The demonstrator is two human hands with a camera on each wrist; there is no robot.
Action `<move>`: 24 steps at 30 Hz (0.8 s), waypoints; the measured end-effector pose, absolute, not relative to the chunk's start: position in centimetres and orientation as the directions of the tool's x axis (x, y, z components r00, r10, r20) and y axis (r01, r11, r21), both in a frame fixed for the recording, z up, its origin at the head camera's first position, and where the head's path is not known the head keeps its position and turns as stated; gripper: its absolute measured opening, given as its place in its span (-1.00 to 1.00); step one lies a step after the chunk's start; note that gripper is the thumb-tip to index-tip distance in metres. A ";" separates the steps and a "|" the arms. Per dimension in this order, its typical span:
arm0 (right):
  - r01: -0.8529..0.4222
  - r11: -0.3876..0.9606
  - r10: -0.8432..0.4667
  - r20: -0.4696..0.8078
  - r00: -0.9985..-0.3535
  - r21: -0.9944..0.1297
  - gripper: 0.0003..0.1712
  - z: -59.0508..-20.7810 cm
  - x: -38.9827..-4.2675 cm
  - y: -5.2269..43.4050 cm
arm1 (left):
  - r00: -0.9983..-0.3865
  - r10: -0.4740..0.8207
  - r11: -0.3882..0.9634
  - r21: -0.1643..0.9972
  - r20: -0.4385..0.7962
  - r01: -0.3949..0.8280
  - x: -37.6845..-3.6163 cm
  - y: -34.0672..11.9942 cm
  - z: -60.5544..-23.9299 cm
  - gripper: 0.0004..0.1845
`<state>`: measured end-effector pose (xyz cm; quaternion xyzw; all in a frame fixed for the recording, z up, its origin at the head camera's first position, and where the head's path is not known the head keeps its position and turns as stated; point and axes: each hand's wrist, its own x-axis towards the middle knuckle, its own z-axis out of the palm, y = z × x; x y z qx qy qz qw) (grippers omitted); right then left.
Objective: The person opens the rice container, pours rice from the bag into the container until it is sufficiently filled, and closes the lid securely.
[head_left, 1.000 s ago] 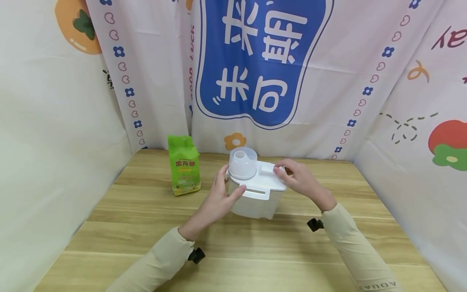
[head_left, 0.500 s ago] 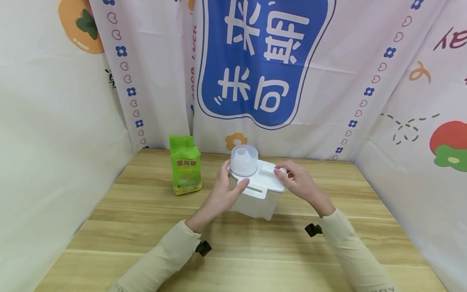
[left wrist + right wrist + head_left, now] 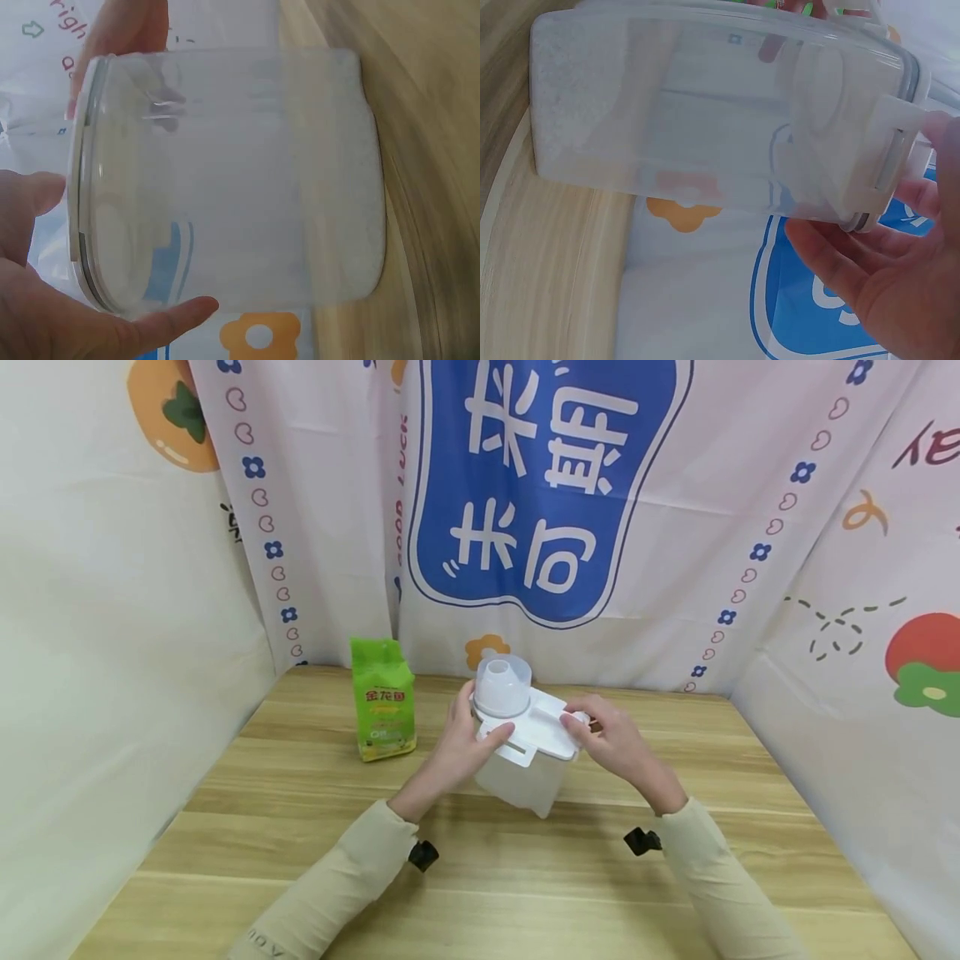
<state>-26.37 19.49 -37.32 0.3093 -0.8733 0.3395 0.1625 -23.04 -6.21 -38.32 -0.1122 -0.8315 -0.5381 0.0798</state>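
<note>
A translucent storage container with a white lid stands tilted over the table in the head view. On the lid's left part sits a clear measuring cup. White grains fill the container's bottom end, seen in both wrist views. My left hand grips the lid end from the left, thumb near the front latch. At the other end my right hand holds the lid edge and handle area; the right wrist view shows its fingers around the corner. Whether the base touches the table I cannot tell.
A green packet with printed characters stands upright to the left of the container. The wooden table runs up to a printed cloth at the back. White cloth walls close off both sides.
The container has turned and tilted slightly between my hands, its front latch swinging left and its lid tipping toward me. Both hands keep their hold. The green packet stays standing.
</note>
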 end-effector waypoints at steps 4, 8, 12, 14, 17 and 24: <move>-0.655 0.564 -0.421 0.507 -0.752 -0.503 -0.75 -37.5 -26.1 19.4 | -0.962 0.103 0.396 0.877 0.252 0.272 -23.9 -6.4 -38.6 -0.01; -0.654 0.553 -0.412 0.513 -0.753 -0.516 -0.76 -37.7 -26.1 19.4 | -0.961 0.108 0.390 0.878 0.257 0.278 -24.7 -6.6 -38.8 -0.06; -0.645 0.546 -0.402 0.509 -0.761 -0.534 -0.75 -37.8 -26.0 19.4 | -0.961 0.117 0.391 0.878 0.251 0.277 -25.2 -6.8 -38.9 -0.09; -0.637 0.541 -0.391 0.506 -0.769 -0.550 -0.75 -37.9 -25.9 19.5 | -0.959 0.129 0.378 0.882 0.251 0.282 -25.5 -7.0 -38.9 -0.10; -0.627 0.521 -0.376 0.504 -0.777 -0.579 -0.76 -38.0 -25.9 19.5 | -0.960 0.146 0.348 0.896 0.238 0.275 -25.8 -7.1 -38.9 -0.12; -0.598 0.489 -0.347 0.487 -0.802 -0.635 -0.78 -38.3 -25.5 19.2 | -0.973 0.150 0.292 0.932 0.176 0.213 -26.6 -7.7 -39.4 -0.21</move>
